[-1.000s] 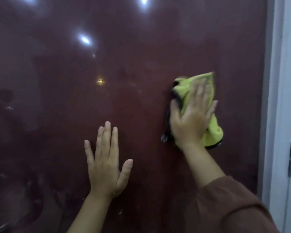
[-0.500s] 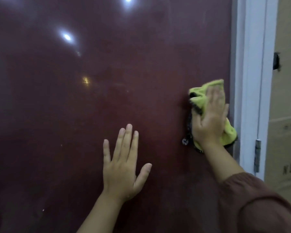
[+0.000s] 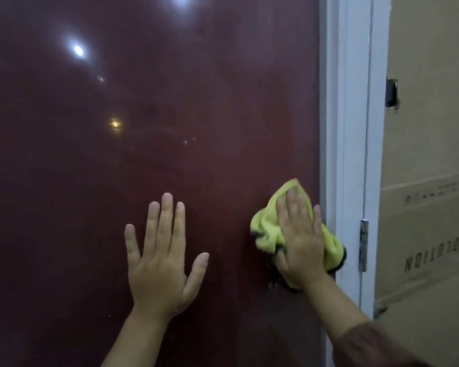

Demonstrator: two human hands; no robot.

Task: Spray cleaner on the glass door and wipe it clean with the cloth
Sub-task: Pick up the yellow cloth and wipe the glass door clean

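Observation:
The dark reddish glass door (image 3: pixel 170 115) fills most of the view and reflects several ceiling lights. My right hand (image 3: pixel 300 242) presses a crumpled yellow-green cloth (image 3: pixel 268 226) flat against the glass near the door's right edge, low in the view. My left hand (image 3: pixel 162 263) lies flat on the glass with fingers spread, a little to the left of the cloth, holding nothing. No spray bottle is in view.
A white door frame (image 3: pixel 353 128) runs down right beside the cloth, with a metal hinge (image 3: pixel 364 245) on it. Cardboard boxes (image 3: pixel 429 154) with printed lettering stand to the right of the frame.
My right hand has carried the cloth rightward and then down along the door's right edge. My left hand has stayed flat on the glass. The view has shifted right, showing the boxes.

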